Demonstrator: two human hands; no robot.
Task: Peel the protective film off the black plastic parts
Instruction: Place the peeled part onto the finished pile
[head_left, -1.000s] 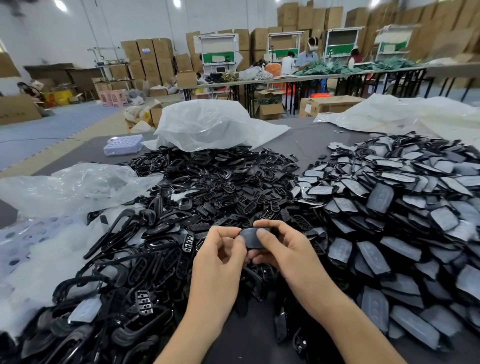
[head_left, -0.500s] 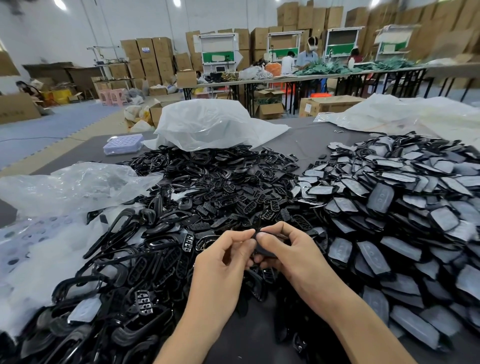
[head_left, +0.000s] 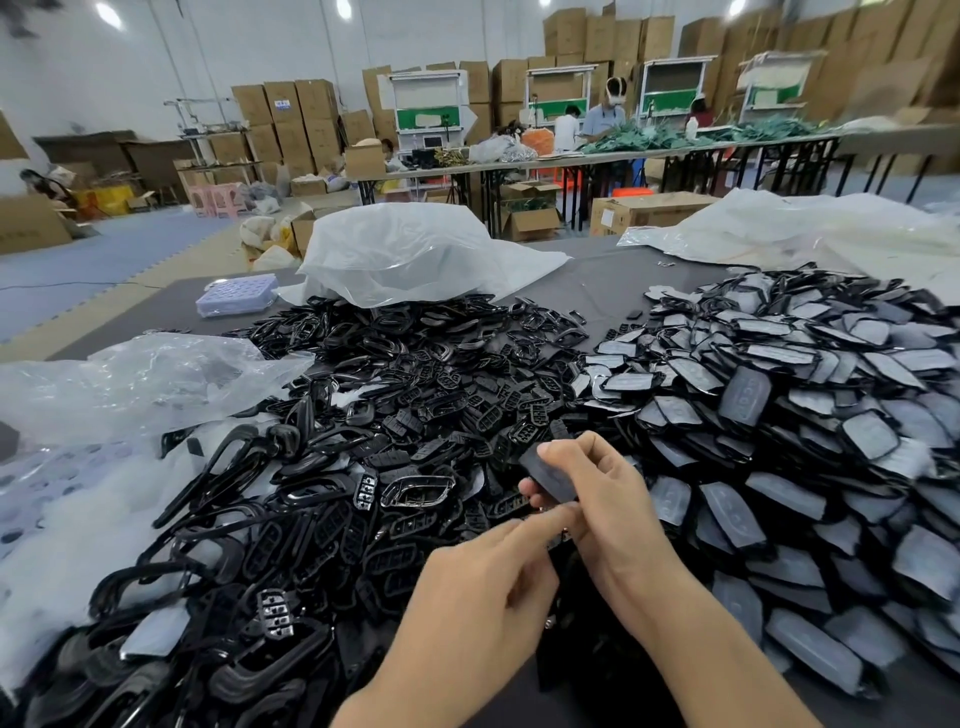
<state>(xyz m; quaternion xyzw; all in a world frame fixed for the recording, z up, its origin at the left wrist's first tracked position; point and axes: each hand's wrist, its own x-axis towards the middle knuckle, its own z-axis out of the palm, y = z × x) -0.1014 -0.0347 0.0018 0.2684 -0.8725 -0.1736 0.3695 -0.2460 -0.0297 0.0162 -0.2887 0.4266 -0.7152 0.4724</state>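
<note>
The left hand held a straight forefinger at the lower end of the black part, which the right hand gripped; whether the left pinched anything could not be told. Lifting a corner of the film by nail, then pulling low and steadily, would likely serve best (it looked thin). Right of the part lay film-covered pieces, left of it bare frames. Beyond it a white bag hid its contents; a small lidded box showed nothing certain.
</note>
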